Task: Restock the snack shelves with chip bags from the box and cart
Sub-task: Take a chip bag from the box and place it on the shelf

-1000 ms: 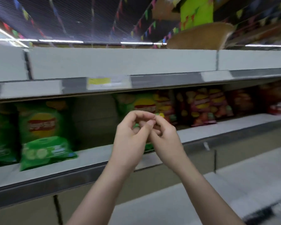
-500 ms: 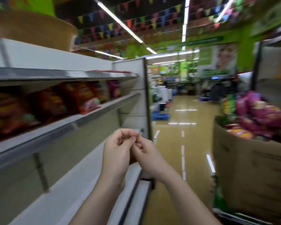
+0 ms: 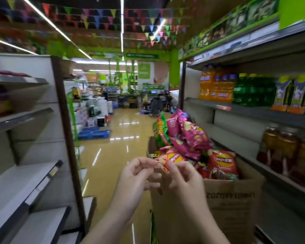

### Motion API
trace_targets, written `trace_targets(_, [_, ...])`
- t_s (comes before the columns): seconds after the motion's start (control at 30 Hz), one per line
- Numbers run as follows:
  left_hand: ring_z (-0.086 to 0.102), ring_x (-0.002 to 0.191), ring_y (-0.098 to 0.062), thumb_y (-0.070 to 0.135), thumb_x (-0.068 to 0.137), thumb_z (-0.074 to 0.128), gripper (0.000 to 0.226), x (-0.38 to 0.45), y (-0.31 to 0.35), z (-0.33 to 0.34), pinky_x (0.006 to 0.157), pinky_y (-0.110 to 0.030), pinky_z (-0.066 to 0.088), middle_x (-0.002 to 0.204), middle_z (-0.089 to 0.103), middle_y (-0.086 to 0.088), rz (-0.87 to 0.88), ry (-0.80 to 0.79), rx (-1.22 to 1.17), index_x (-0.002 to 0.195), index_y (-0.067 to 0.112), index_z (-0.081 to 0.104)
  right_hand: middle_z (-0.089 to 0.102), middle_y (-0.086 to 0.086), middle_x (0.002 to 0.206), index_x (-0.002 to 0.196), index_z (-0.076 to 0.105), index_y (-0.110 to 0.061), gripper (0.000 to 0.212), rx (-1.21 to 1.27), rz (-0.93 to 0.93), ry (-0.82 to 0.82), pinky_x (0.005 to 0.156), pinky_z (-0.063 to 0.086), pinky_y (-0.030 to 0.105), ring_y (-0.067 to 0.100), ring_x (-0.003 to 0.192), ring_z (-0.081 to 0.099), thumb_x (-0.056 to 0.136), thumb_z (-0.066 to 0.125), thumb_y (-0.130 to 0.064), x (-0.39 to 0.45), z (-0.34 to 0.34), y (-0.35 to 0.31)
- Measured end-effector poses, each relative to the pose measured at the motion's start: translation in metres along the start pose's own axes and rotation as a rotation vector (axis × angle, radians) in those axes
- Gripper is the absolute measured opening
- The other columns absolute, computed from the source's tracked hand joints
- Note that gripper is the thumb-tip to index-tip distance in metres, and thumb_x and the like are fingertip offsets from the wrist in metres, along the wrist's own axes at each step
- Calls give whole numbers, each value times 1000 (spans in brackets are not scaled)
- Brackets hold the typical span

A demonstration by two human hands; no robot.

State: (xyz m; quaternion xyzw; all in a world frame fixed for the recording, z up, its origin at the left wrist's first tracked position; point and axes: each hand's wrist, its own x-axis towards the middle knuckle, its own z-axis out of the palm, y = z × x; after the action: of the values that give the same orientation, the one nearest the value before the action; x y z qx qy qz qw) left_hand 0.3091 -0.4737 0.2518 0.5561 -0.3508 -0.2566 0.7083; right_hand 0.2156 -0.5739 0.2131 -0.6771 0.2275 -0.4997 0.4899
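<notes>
A cardboard box (image 3: 232, 205) stands at the right of the aisle, heaped with chip bags: pink ones (image 3: 192, 136) on top, a green one (image 3: 161, 131) behind, a red one (image 3: 222, 164) at the front, an orange one (image 3: 174, 158) at the near left corner. My left hand (image 3: 136, 175) and right hand (image 3: 183, 178) hover side by side just in front of that corner, fingers loosely curled and a little apart. Their fingertips overlap the orange bag's edge; whether they touch it I cannot tell. The snack shelves (image 3: 25, 184) run along the left, mostly bare here.
Drink bottles (image 3: 218, 88) and juice cartons (image 3: 289, 94) fill the right-hand shelving, with brown bottles (image 3: 287, 148) lower down. The glossy aisle floor (image 3: 116, 155) stretches ahead to a blue pallet (image 3: 93, 133) and stacked goods.
My view has swung right from the chip shelf to the aisle and the box. My hands, clasped together before, have parted slightly and now sit in front of the box.
</notes>
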Motion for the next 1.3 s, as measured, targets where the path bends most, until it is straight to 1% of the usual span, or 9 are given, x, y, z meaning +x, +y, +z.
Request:
trace_targets(0.1, [69,76,-21,-1,95,50,17,39,-5,7,68,-35,57,86,74,-8,-17,-66,-23,89,6,65,66,1,71,85,64,-10,24,-136,11,89,53,47,16,4,54,58,87,63,-34,30,-33,8])
trace_targets(0.3, [68,76,-23,-1,95,49,18,116,-25,15,67,-35,57,88,73,-10,-69,-117,-47,92,6,64,69,1,76,89,64,-18,13,-456,92,29,58,51,18,6,60,64,92,61,-30,89,-79,19])
trace_targets(0.47, [68,81,-26,2,96,50,13,173,-49,23,70,-37,58,91,72,-12,-124,-125,51,95,5,63,70,-2,83,93,62,-23,11,-627,130,-66,74,58,34,9,74,67,94,59,-34,153,-79,42])
trace_targets(0.6, [66,75,-22,1,96,51,12,223,-70,36,63,-32,56,92,71,-14,-166,-82,89,95,5,62,63,-12,94,105,59,-22,15,-721,61,-255,74,53,19,3,84,60,96,57,-34,226,-37,70])
trace_targets(0.67, [65,76,-22,2,96,50,12,246,-78,41,62,-31,55,93,71,-14,-179,-48,87,95,6,62,63,-8,101,114,60,-16,22,-740,30,-326,71,47,13,6,89,59,97,57,-29,260,-10,88])
trace_targets(0.83, [67,78,-22,2,96,49,14,280,-87,39,65,-30,57,93,71,-10,-176,50,104,99,6,62,54,14,126,125,58,-21,29,-990,7,-428,99,42,42,32,119,47,99,47,-28,339,40,153])
trace_targets(1.0, [67,83,-26,3,97,48,16,290,-90,9,72,-35,56,90,71,-10,-193,112,130,97,7,63,51,13,136,134,56,-23,38,-1165,261,-495,107,40,48,35,123,47,99,44,-33,393,59,216])
trace_targets(1.17, [68,78,-23,3,96,48,16,303,-86,-20,69,-34,56,87,72,-9,-180,185,185,94,9,63,62,13,120,118,61,-6,30,-1054,329,-428,101,45,49,34,112,58,98,44,-20,394,72,223])
trace_targets(1.3, [67,82,-22,4,95,53,11,308,-85,-18,72,-35,56,93,71,-10,-186,172,205,97,10,62,62,20,107,105,61,2,25,-952,265,-361,91,46,40,37,109,59,97,42,-12,387,76,185])
